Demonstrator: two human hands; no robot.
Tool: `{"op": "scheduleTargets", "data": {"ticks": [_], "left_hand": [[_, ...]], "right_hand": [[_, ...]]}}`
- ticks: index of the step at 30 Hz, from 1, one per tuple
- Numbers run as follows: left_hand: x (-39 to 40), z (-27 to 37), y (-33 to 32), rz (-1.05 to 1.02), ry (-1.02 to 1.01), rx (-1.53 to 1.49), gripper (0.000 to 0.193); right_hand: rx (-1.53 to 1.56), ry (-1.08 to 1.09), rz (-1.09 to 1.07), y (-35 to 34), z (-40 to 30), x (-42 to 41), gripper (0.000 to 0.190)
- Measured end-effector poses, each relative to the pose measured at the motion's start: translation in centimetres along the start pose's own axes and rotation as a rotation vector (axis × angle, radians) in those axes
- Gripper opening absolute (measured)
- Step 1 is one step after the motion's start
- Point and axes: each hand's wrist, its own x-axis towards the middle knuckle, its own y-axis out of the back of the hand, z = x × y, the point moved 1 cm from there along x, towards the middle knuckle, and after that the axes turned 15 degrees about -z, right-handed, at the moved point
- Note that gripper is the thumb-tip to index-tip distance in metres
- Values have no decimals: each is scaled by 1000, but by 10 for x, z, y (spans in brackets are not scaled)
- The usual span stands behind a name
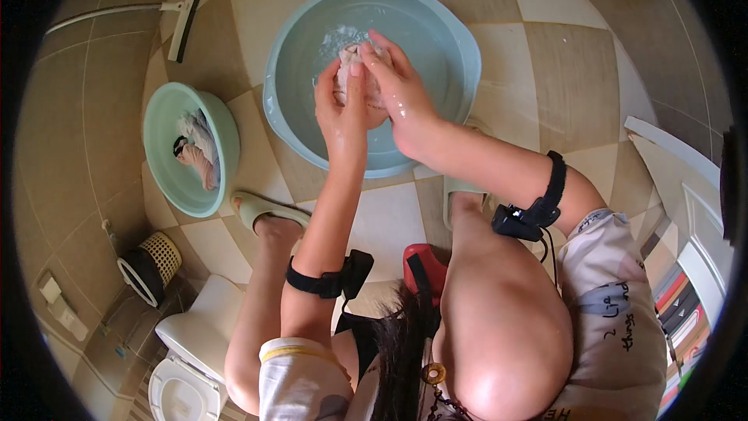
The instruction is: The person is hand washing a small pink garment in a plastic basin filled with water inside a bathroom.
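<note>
A wet, pale pink cloth (374, 90) is bunched between my two hands, over a large light-blue plastic basin (429, 6) of water. My left hand (345, 99) grips its left side, thumb up. Around the right side curls my right hand (403, 85), its skin wet and shiny. Ripples show in the water just behind the cloth. Part of the cloth is hidden by my fingers and palms. To the left, a smaller green plastic basin (160, 146) holds several crumpled garments (201, 149).
A floor squeegee (190, 11) leans at the upper left. Beyond my left leg are a waste basket (160, 260) and a white toilet (201, 327). A red object (422, 266) lies between my legs. At the right stands a white door (695, 187). The floor is tiled.
</note>
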Motion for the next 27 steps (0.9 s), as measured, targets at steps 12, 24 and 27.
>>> {"op": "scheduleTargets", "data": {"ticks": [12, 24, 27], "left_hand": [[15, 19, -11, 159, -46, -127, 32], [12, 2, -16, 104, -30, -244, 25], [12, -3, -21, 116, -17, -285, 25]], "right_hand": [[-3, 145, -21, -1, -9, 16, 27], [131, 83, -25, 17, 3, 24, 12], [115, 48, -36, 23, 8, 27, 12]]}}
